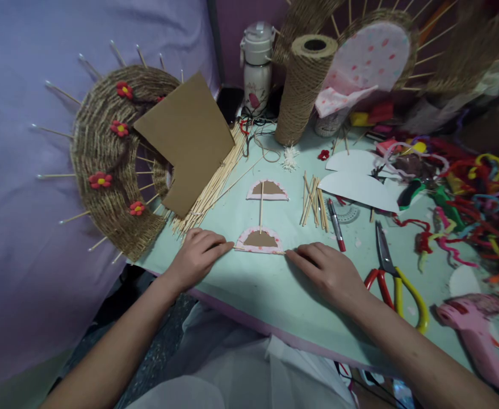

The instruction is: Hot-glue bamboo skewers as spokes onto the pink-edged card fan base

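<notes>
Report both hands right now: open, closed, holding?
Left hand: at the left corner of the near half-circle; grip can't be told.
Right hand: at its right corner; grip can't be told.

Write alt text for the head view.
A person's left hand and right hand touch the ends of a stick along the straight edge of the nearer cardboard half-moon; another stick reaches a farther half-moon. Scissors and a pink glue gun lie right, a curved twine weaving left.
</notes>
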Available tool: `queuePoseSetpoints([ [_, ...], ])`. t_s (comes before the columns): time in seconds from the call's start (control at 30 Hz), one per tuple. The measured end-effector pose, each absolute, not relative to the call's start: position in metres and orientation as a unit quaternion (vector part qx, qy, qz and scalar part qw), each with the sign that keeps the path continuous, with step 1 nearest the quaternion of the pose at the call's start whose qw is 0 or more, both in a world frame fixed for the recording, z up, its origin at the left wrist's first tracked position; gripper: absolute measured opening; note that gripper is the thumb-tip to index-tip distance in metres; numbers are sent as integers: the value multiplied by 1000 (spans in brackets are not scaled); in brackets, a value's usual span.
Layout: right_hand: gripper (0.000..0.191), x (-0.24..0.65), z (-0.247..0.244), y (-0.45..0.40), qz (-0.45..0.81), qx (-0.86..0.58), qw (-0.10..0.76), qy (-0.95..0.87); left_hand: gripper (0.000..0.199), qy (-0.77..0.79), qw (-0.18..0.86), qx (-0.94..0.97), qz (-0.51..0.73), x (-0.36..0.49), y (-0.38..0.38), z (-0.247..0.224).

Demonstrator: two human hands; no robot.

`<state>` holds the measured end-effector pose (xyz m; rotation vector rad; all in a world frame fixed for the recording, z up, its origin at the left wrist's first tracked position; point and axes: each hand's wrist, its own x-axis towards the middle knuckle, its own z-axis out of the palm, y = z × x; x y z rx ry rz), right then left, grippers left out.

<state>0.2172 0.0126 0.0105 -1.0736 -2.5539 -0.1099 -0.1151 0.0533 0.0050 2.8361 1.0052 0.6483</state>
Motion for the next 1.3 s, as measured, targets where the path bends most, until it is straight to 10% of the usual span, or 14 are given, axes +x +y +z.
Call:
queuePoseSetpoints([
  [1.3, 27, 217, 13, 13, -22, -378, 164, -911, 32, 309, 35, 945, 101, -39, 48, 24],
])
